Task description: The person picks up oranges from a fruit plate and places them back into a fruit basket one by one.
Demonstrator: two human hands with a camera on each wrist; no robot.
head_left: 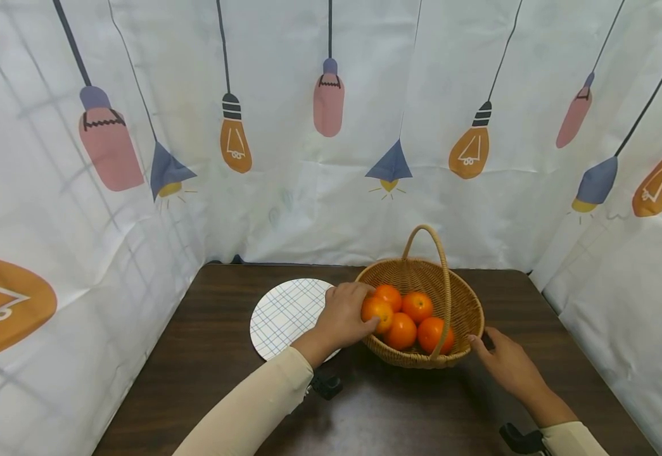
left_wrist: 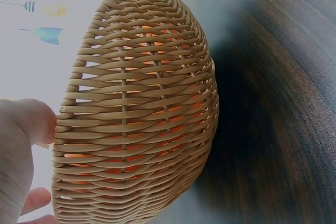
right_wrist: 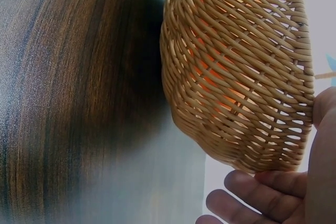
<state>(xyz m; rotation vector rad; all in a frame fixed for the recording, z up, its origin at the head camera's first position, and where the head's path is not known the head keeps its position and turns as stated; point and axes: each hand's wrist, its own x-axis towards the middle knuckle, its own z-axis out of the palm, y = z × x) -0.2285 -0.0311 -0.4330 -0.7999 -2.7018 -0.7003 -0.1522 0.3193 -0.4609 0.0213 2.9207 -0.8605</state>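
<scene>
A woven wicker basket (head_left: 467, 304) with a tall arched handle stands on the table. Several oranges (head_left: 401, 331) lie inside it. At the basket's left side my left hand (head_left: 344, 310) grips the leftmost orange (head_left: 377, 315), thumb in front and fingers behind. My right hand (head_left: 507, 362) holds the right rim. In the right wrist view its thumb is at the rim and its fingers (right_wrist: 262, 195) lie along the outer wall. The left wrist view shows the woven wall (left_wrist: 142, 103), with the left thumb (left_wrist: 37, 121) at the rim and orange colour through the gaps.
A round white mat (head_left: 285, 316) with a blue grid lies left of the basket, partly behind my left forearm. The dark wooden table (head_left: 205, 380) is enclosed by white curtains (head_left: 285, 215) printed with lamps. Both wrists carry small black devices (head_left: 326, 386).
</scene>
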